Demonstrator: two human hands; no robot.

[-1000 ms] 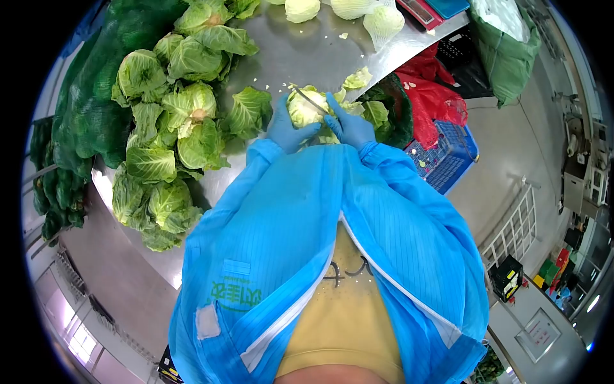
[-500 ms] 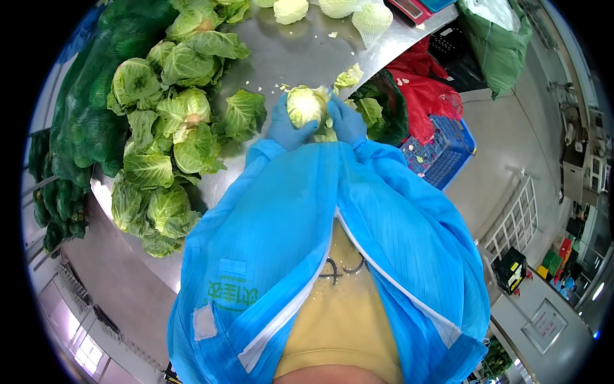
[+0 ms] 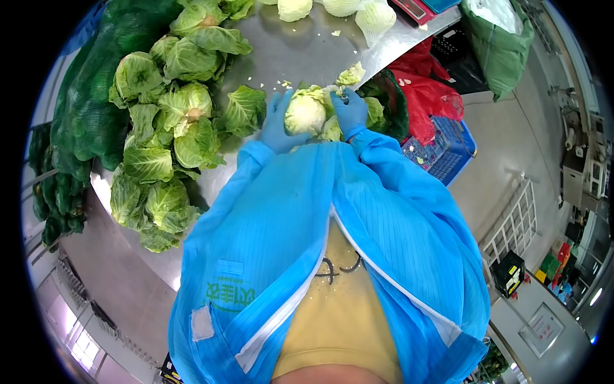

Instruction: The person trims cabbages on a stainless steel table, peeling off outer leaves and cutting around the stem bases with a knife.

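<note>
A pale, trimmed cabbage rests on the metal table close to my body. Blue-gloved, my left hand cups its left side, fingers curved around it. On the other side my right hand, also gloved, has its fingers bent in around a cabbage leaf at the head's right edge; the fingertips are partly hidden. Another loose leaf piece lies between the head and my right hand. Just beyond the right hand is a torn pale leaf. A large green leaf lies to the left.
Untrimmed cabbages are piled on the left of the metal table, beside green mesh sacks. Pale cabbages in white netting sit at the far edge. Right of the table are leaves in a dark bag, a red bag and a blue crate.
My right hand has drawn slightly right, away from the cabbage, with a leaf at its fingers. My left hand has shifted a little left, and more of the cabbage shows.
</note>
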